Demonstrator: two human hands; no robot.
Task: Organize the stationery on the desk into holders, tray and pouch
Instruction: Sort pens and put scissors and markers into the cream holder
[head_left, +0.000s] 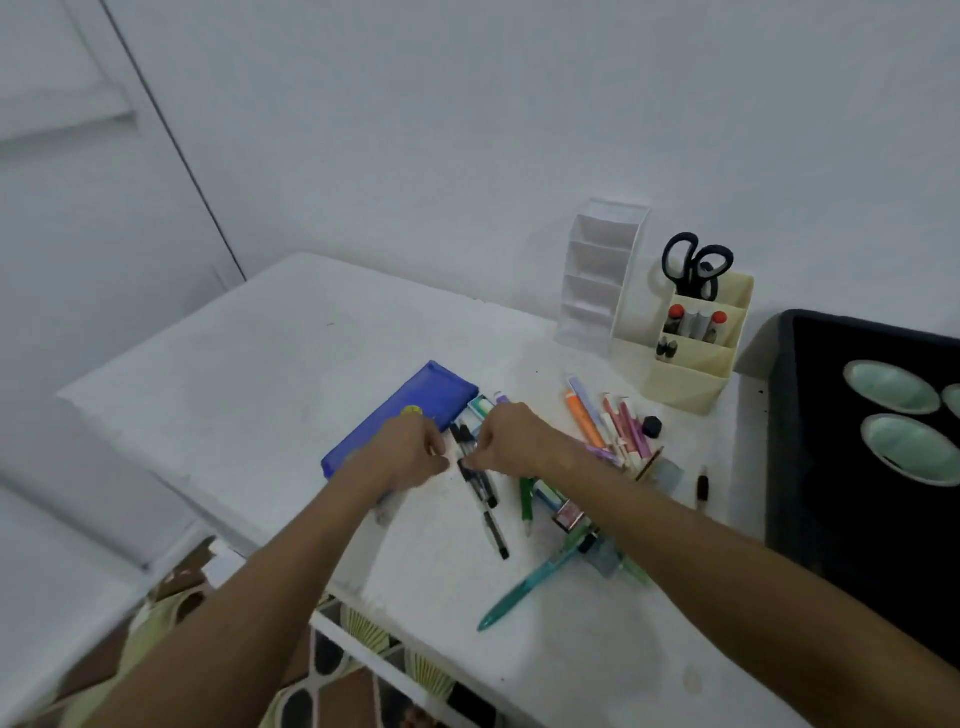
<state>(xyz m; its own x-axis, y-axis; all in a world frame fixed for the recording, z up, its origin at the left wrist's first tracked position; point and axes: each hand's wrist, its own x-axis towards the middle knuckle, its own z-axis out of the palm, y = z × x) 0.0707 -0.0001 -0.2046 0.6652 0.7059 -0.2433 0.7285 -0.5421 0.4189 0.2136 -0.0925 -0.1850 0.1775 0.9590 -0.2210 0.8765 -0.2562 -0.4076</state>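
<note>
Several black pens (485, 493) lie in a loose bunch in the middle of the white desk (270, 353). My right hand (511, 439) pinches the upper end of one of them. My left hand (410, 454) hovers just left of the pens with curled fingers, over the near end of the blue pouch (415, 402); I cannot tell if it holds anything. Orange, pink and purple markers (613, 423) lie to the right. A teal pen (530, 587) and a green pen (527, 501) lie nearer me. The cream holder (685, 374) has scissors (693, 265) and markers in it.
A white tiered holder (597, 275) stands at the back beside the cream one. A black tray (831, 467) with pale green bowls (909, 449) fills the right side. A small black cube (651, 426) and a dark short pen (702, 488) lie near the tray.
</note>
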